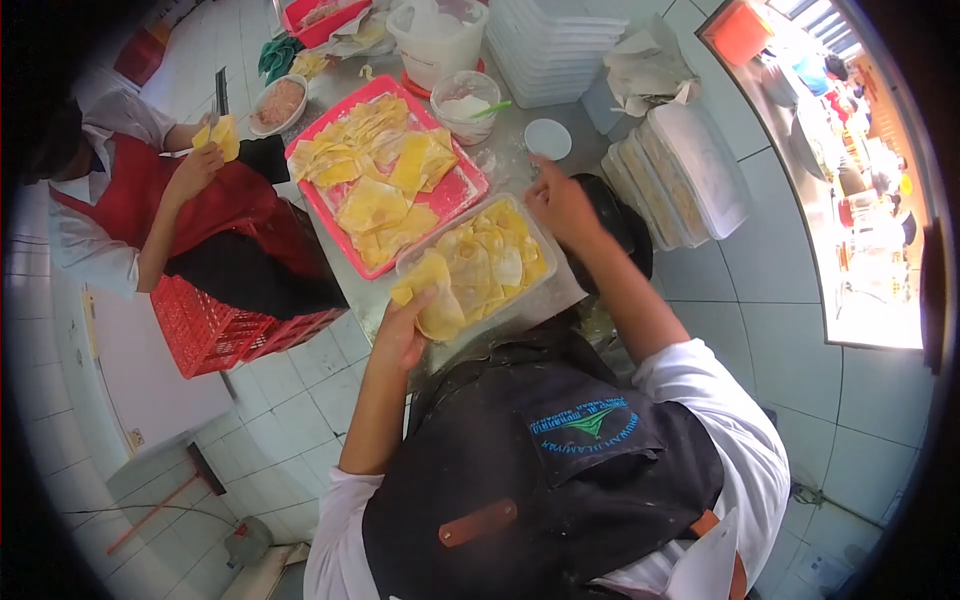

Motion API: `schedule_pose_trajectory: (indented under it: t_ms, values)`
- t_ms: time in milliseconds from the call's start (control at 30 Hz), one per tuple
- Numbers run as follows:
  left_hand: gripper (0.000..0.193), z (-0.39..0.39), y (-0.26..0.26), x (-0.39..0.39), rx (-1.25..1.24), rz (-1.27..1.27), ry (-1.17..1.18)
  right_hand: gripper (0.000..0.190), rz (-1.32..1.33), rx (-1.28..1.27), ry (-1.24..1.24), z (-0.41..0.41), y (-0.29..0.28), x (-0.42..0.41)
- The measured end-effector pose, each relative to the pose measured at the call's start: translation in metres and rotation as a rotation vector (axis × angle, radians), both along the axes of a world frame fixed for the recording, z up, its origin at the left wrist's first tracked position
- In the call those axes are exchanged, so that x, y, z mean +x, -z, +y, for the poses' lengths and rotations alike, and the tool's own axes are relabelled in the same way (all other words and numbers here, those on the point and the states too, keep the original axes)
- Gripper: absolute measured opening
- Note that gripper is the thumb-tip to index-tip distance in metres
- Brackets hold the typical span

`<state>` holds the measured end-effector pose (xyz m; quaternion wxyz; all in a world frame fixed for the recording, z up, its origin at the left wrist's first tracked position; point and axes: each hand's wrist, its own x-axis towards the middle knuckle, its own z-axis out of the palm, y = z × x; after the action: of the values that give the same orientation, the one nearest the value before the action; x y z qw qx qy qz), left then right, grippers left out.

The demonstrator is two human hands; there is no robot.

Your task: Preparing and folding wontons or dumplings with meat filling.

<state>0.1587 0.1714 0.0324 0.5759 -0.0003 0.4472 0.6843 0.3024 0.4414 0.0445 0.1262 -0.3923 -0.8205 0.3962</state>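
Observation:
My left hand (409, 326) grips a few thin yellow dough sheets (436, 304) over the near left corner of a clear plastic container (553, 264). Overlapping floured dough wrappers (491, 255) fill that container. My right hand (559, 196) is above the container's far right side, index finger extended toward a small white dish (547, 140); nothing shows in its fingers. Against the container's left side lies a pink tray (466, 196) dusted with flour, bearing loose yellow dough sheets (373, 204). A tub of white powder (466, 97) with a green-handled utensil stands beyond.
At left, a seated co-worker (180, 195) holds a dough sheet and a utensil near a bowl of pinkish filling (279, 105). Stacked lidded containers (682, 176) stand at right. Behind are nested clear boxes (555, 49) and a white bucket (436, 45). Red crates (217, 322) sit below.

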Motion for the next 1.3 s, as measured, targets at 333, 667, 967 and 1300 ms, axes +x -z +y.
schedule_pose_trajectory:
  t_ms: [333,667,967,1300]
  values:
    - [0.040,-0.006,-0.020,0.007,0.001,0.228,-0.188,0.062,-0.241,0.345,0.109,0.069,0.076,-0.024]
    - [0.044,-0.034,-0.034,0.008,-0.060,0.434,-0.255,0.042,0.447,0.275,-0.830,-0.113,-0.035,-0.036]
    - [0.043,-0.041,-0.038,0.010,0.013,0.360,-0.332,0.052,0.474,0.572,-0.881,-0.123,-0.039,-0.045]
    - [0.051,-0.028,-0.042,0.027,0.117,0.365,-0.380,0.051,0.496,-0.789,-0.402,-0.150,-0.025,-0.036]
